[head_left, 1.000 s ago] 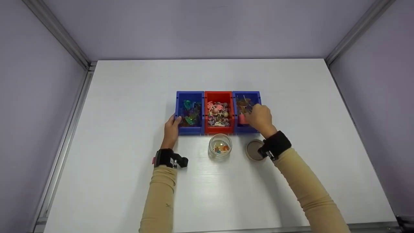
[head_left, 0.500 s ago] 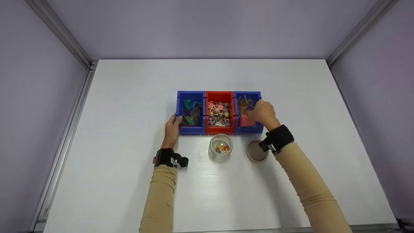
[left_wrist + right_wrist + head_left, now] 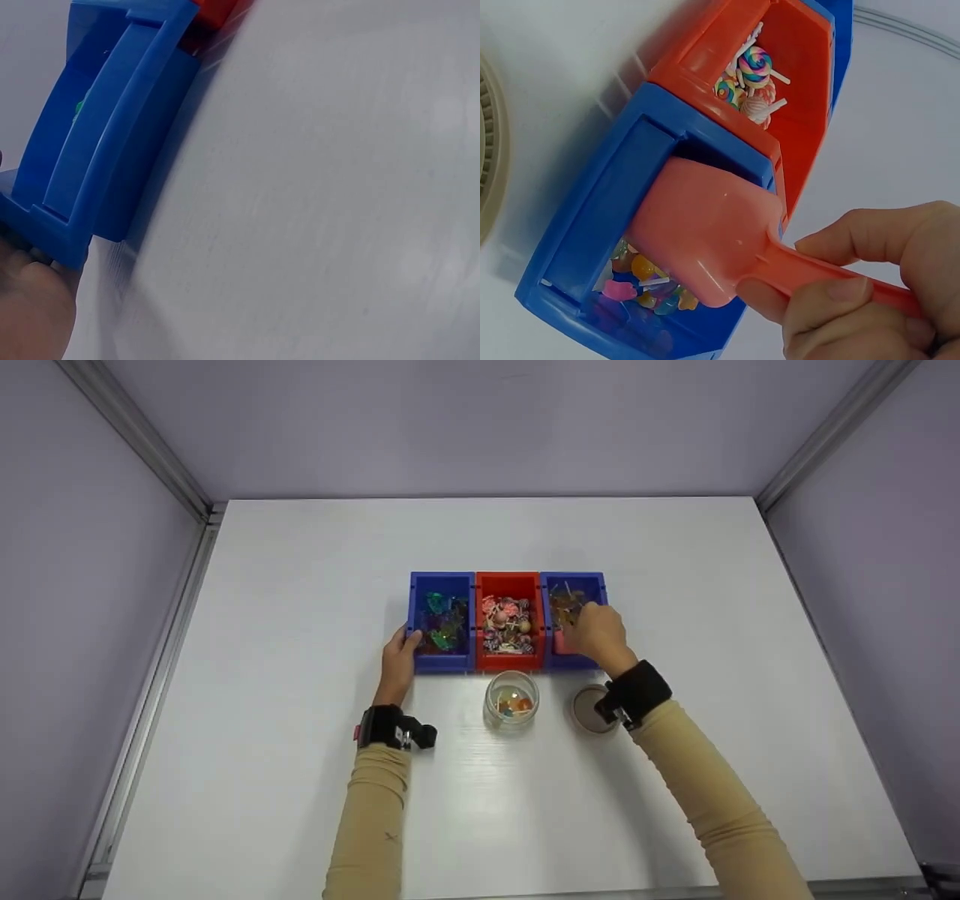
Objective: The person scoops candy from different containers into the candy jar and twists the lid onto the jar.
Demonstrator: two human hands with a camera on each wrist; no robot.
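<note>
- Inside the right bin (image 3: 571, 662), I saw the scoop (image 3: 705, 232) slanting down and leftward from the right hand (image 3: 602, 636), closed round its handle (image 3: 814, 270).
- Left hand (image 3: 397, 663) held the left bin's (image 3: 442, 664) side.
- Jar (image 3: 511, 699) stood nearside, between both hands.

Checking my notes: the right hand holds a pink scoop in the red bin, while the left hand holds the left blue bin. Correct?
Not quite: the pink scoop is in the right blue bin, not the red bin, as the right wrist view shows. The right hand does hold it, and the left hand the left blue bin.
</note>
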